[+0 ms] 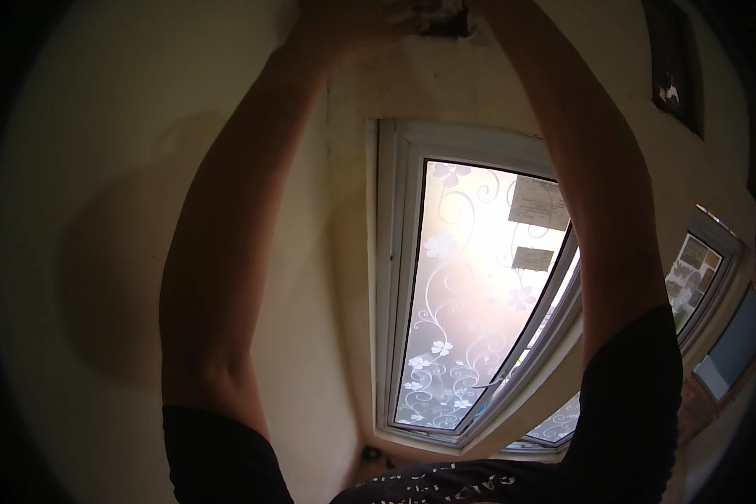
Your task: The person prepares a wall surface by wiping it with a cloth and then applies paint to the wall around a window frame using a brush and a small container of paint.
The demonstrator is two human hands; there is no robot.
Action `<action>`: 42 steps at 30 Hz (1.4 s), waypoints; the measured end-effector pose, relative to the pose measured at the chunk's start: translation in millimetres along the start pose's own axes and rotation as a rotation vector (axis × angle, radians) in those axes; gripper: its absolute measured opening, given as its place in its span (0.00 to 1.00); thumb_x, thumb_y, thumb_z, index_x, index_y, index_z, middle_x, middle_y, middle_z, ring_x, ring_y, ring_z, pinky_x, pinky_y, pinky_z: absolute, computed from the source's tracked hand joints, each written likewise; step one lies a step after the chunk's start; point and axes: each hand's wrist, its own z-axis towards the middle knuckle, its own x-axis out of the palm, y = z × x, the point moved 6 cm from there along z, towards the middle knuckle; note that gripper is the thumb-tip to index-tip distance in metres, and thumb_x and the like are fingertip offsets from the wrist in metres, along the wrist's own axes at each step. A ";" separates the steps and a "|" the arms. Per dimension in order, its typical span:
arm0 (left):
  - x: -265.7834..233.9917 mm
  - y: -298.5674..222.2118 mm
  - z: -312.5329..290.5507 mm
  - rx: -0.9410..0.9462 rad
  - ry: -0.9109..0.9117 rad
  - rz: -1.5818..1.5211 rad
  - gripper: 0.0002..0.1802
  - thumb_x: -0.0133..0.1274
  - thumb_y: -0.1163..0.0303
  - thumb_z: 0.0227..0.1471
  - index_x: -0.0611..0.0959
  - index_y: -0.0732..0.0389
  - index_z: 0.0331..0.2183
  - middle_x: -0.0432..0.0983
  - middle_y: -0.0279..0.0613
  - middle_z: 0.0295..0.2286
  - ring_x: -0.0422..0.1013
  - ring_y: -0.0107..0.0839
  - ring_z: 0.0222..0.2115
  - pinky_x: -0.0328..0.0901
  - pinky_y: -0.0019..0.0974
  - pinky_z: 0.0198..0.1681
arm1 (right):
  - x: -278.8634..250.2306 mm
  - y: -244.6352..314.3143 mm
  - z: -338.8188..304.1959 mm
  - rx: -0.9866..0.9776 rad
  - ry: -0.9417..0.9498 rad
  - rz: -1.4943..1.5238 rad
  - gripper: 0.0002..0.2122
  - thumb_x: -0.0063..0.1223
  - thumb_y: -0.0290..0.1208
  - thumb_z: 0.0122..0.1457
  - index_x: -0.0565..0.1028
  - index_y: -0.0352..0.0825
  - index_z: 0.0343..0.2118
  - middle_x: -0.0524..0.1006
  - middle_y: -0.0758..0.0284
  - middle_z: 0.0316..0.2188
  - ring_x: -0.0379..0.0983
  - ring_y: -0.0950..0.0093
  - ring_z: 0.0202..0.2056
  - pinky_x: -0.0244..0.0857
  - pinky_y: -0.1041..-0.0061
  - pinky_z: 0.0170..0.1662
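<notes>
Raised arms [218, 244], hands [349, 23] near dark patch [452, 25], cannot tell grip, flowered window [470, 286] behind

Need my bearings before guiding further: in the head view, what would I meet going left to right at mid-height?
Wall shadow, left arm, big window, right arm, small window.

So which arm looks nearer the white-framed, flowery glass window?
Right: in the picture, the right arm overlaps the right side of the window; the left arm is apart, to its left.
</notes>
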 end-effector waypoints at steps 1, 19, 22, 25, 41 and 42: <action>11.0 5.6 -6.3 0.075 -0.053 0.077 0.45 0.59 0.47 0.49 0.62 0.56 0.62 0.49 0.61 0.62 0.40 0.56 0.65 0.42 0.60 0.64 | 6.8 7.0 -6.6 0.048 -0.017 -0.042 0.14 0.57 0.26 0.48 0.78 0.26 0.39 0.78 0.57 0.33 0.75 0.65 0.34 0.69 0.63 0.37; 76.2 -4.6 36.4 -0.005 -0.420 0.050 0.16 0.52 0.59 0.54 0.87 0.56 0.38 0.67 0.57 0.51 0.57 0.55 0.58 0.59 0.56 0.55 | -19.6 41.7 -41.1 -0.930 0.046 -1.031 0.24 0.56 0.34 0.53 0.69 0.25 0.51 0.69 0.47 0.51 0.71 0.54 0.49 0.66 0.63 0.54; 74.6 -3.8 32.5 0.024 -0.428 0.078 0.16 0.51 0.59 0.54 0.86 0.56 0.39 0.66 0.58 0.52 0.55 0.56 0.58 0.57 0.56 0.57 | -15.7 44.0 -52.6 -0.850 0.250 -1.148 0.24 0.58 0.34 0.51 0.70 0.32 0.52 0.70 0.52 0.51 0.71 0.54 0.49 0.67 0.62 0.53; 81.5 7.5 33.4 0.075 -0.338 0.140 0.16 0.52 0.59 0.53 0.86 0.54 0.40 0.65 0.58 0.52 0.53 0.57 0.59 0.55 0.56 0.59 | -10.1 41.6 -56.3 -0.899 0.358 -1.222 0.24 0.60 0.34 0.50 0.71 0.35 0.51 0.69 0.56 0.52 0.71 0.55 0.48 0.68 0.62 0.51; 76.5 -3.1 40.3 0.147 -0.407 0.278 0.21 0.58 0.65 0.44 0.80 0.58 0.44 0.69 0.48 0.45 0.63 0.46 0.50 0.62 0.47 0.50 | 12.2 10.9 -71.7 -0.886 0.025 -1.362 0.36 0.70 0.40 0.43 0.63 0.29 0.53 0.66 0.53 0.50 0.68 0.59 0.51 0.69 0.66 0.51; 75.7 -6.3 46.6 0.116 -0.417 0.306 0.21 0.58 0.66 0.45 0.79 0.58 0.44 0.69 0.47 0.45 0.63 0.46 0.50 0.62 0.47 0.50 | 13.6 7.0 -60.7 -0.853 0.005 -1.404 0.36 0.69 0.40 0.44 0.63 0.29 0.53 0.67 0.54 0.49 0.69 0.59 0.50 0.69 0.66 0.51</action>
